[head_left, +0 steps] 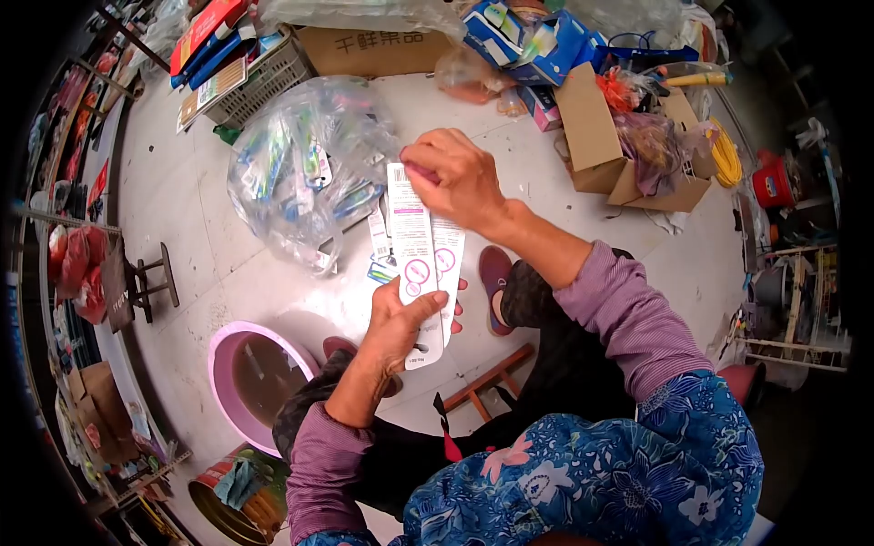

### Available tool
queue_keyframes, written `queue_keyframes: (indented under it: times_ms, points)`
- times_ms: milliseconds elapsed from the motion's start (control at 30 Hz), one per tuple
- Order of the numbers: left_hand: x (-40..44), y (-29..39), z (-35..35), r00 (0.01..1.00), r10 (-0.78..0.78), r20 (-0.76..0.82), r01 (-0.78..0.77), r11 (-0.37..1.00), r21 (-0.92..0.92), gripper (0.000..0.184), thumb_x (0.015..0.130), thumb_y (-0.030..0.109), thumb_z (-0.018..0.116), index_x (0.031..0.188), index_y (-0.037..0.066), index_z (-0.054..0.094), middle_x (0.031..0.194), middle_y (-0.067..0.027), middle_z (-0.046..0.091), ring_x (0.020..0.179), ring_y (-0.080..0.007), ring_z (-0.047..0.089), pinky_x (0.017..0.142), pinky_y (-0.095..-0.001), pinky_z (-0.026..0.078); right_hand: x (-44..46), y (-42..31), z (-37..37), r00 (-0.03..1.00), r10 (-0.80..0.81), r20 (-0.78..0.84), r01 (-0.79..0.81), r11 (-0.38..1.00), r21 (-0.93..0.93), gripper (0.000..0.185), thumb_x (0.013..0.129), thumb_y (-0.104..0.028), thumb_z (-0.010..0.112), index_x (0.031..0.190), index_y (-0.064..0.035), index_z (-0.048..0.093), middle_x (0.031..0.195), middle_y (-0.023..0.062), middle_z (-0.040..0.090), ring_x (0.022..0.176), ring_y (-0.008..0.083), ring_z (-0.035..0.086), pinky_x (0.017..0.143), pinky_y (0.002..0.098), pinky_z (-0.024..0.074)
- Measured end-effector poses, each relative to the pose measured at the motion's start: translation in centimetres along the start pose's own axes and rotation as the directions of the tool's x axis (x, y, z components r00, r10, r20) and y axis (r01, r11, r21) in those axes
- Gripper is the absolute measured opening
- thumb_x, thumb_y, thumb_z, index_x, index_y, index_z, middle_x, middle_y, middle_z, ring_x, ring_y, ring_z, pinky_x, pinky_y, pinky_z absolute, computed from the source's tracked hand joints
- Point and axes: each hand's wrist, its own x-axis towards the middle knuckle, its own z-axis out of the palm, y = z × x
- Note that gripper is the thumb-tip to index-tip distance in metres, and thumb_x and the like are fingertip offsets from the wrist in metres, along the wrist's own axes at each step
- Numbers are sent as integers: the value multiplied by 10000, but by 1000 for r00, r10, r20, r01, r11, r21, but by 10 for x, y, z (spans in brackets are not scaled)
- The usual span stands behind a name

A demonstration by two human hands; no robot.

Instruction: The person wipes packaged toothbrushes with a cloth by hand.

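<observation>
My left hand [398,326] is closed round the lower ends of at least two long, narrow toothbrush packages. The front package [414,238] shows its white printed back, with a barcode at the top and pink circles lower down. Partly behind it, fanned to the right, is a second white package [446,259]. My right hand [460,179] is at the top end of the front package, its fingers curled closed; what lies between them is hidden. Just beyond, a clear plastic bag [291,173] on the floor holds several colourful packages. More small packages [380,238] lie beside it.
A pink basin [223,400] of murky water stands at lower left, above a bin [214,496] with a cloth. An open cardboard box [592,150] is at right; a crate [259,86] and a brown carton [364,52] are behind. Shelves [109,227] line the left.
</observation>
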Motion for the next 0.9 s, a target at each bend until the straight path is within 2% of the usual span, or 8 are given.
queue_keyframes:
  times_ms: [100,200,400,500,600,700,833,900]
  points:
    - [7,-3,-17,1000,-4,-2,4,999,39,299,828,0,599,1116,-58,545,919,-118,661,706,-182,654,593,-307,565,-22,-31,8,977,-202,64,177,945,274,151,673,-41,665,820,-72,645,846,54,636,748,257,589,657,354,465]
    - [10,-6,-20,998,56,-7,-56,998,21,313,840,23,594,1127,-78,519,946,-152,647,707,-194,646,604,-318,577,-33,-58,-5,920,-327,217,267,926,267,150,676,-53,680,819,-93,654,838,35,639,746,227,596,648,346,476]
    - [-10,5,4,1000,-6,-10,7,992,128,270,840,-14,578,1105,-59,566,915,-112,667,698,-171,644,621,-302,564,11,3,-2,999,-1,-49,0,1000,-25,67,699,-97,649,711,-119,587,709,20,560,728,225,570,553,365,461]
    - [-1,2,-7,1000,14,0,-13,987,160,257,831,-15,574,1083,-65,567,914,-130,665,689,-179,642,616,-302,566,-5,-24,3,976,-214,-40,216,976,39,70,703,-119,646,696,-118,577,697,18,546,721,211,562,529,361,431]
    - [7,-4,-20,1000,-1,30,-2,996,89,254,832,-7,574,1078,-66,558,896,-130,656,684,-179,640,606,-301,566,-32,-64,-3,891,-419,172,368,891,264,90,704,-147,642,678,-128,558,690,6,533,656,191,549,497,339,397]
    - [0,-7,-11,999,35,-17,-29,969,246,226,835,-16,587,1057,-57,599,887,-95,667,680,-158,634,605,-280,537,-11,-23,8,975,-213,57,205,971,124,72,705,-133,661,701,-134,589,728,10,561,688,202,565,540,370,460]
    - [-4,0,0,999,5,40,-13,980,198,237,835,-4,601,1067,-52,606,884,-82,663,683,-135,616,600,-256,510,10,-12,-4,994,-103,-26,103,994,21,67,709,-115,652,683,-128,591,701,10,555,696,212,567,559,364,473]
    - [3,-6,-8,998,66,6,-65,969,237,222,837,-3,601,1053,-53,609,866,-74,664,677,-116,610,590,-241,500,-12,-40,-6,971,-229,69,220,969,116,64,702,-100,673,733,-118,620,741,18,593,694,221,576,565,352,477]
